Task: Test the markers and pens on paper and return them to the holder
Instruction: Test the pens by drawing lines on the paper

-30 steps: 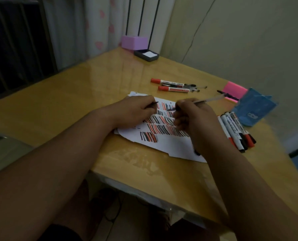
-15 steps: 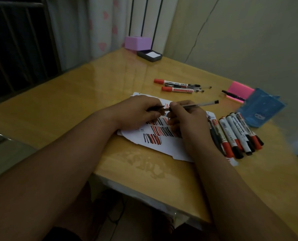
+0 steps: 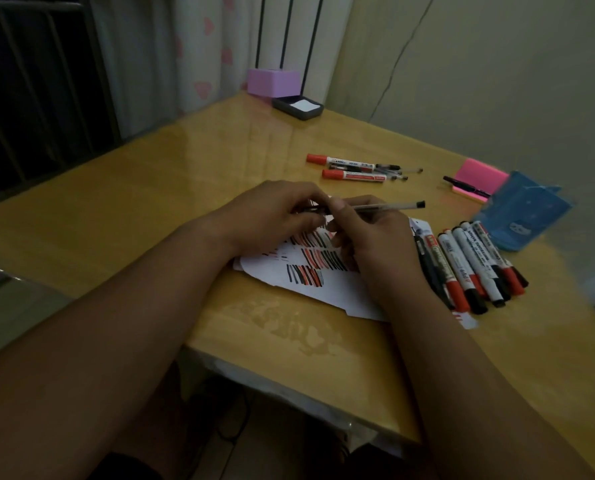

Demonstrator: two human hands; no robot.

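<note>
The right hand (image 3: 369, 237) pinches the thin clear plastic pen (image 3: 386, 206) over the white paper (image 3: 324, 292), its writing end pointing left at the small black cap (image 3: 310, 210) that the left hand (image 3: 275, 213) pinches just beside it.

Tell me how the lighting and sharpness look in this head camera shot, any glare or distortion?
Head view: dim, warm light; soft glare streaks on the glossy table; wide-angle distortion slants the dark bars; the pen cap in the left hand is nearly lost in shadow; the blue holder looks slightly blurred.
</note>
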